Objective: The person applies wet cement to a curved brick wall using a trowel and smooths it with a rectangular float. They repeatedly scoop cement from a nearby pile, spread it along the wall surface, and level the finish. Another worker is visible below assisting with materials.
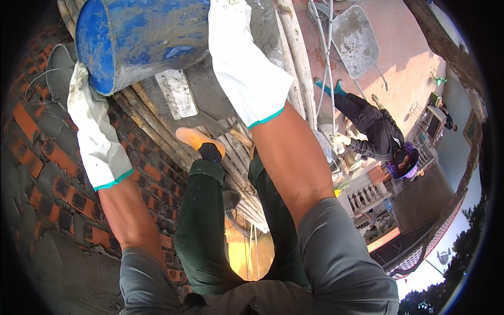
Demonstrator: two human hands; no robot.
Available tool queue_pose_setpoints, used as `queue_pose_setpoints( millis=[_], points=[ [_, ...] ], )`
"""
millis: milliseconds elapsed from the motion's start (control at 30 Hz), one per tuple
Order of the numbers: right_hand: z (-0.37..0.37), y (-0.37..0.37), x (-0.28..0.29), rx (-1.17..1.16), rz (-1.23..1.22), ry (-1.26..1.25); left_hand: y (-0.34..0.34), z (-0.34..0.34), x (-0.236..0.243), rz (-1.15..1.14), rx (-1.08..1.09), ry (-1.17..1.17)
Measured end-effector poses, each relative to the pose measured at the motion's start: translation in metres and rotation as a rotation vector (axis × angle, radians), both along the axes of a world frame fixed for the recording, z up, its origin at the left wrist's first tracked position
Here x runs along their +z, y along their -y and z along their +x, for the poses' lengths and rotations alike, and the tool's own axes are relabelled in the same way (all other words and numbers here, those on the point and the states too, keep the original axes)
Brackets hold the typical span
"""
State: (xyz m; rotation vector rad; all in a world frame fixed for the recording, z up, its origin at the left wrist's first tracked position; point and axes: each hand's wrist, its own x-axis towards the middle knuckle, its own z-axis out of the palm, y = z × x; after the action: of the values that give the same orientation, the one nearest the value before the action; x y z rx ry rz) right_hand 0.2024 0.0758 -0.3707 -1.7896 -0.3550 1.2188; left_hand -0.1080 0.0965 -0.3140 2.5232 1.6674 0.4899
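A blue plastic barrel (157, 39), smeared with grey mortar, lies tilted on its side at the top of the view. My left hand (81, 79), in a long white glove with a green hem, grips the barrel's rim at its left end. My right hand (227, 6), gloved alike, reaches the barrel's right side; its fingers are cut off by the upper edge of the view. Below the barrel, a flat whitish rectangular piece (177, 94) rests on a mortar-covered grey surface (215, 86). A dark bucket (59, 71) stands beyond my left hand.
Wooden poles (244, 170) form the scaffold under my feet, with gaps between them. A brick wall (63, 163) runs along the left. Upright poles (295, 47) rise at right. Lower down are a person (373, 131) in dark clothes and a wheelbarrow (356, 39).
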Motion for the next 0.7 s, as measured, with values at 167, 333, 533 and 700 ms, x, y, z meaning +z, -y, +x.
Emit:
queue_pose_setpoints(
  millis=[167, 333, 533, 700],
  points=[
    [0.004, 0.029, 0.093, -0.031, 0.13, -0.32, 0.038, -0.081, 0.018, 0.086, -0.08, -0.208],
    [0.081, 0.11, 0.168, -0.17, 0.296, -0.404, 0.084, -0.01, 0.003, -0.381, 0.015, 0.34],
    [0.19, 0.207, 0.27, -0.244, 0.22, -0.004, 0.131, 0.167, 0.06, -1.159, 0.498, 1.298],
    [0.246, 0.242, 0.253, -0.226, -0.006, -0.086, 0.155, 0.173, 0.093, -1.293, 0.613, 1.186]
  ],
)
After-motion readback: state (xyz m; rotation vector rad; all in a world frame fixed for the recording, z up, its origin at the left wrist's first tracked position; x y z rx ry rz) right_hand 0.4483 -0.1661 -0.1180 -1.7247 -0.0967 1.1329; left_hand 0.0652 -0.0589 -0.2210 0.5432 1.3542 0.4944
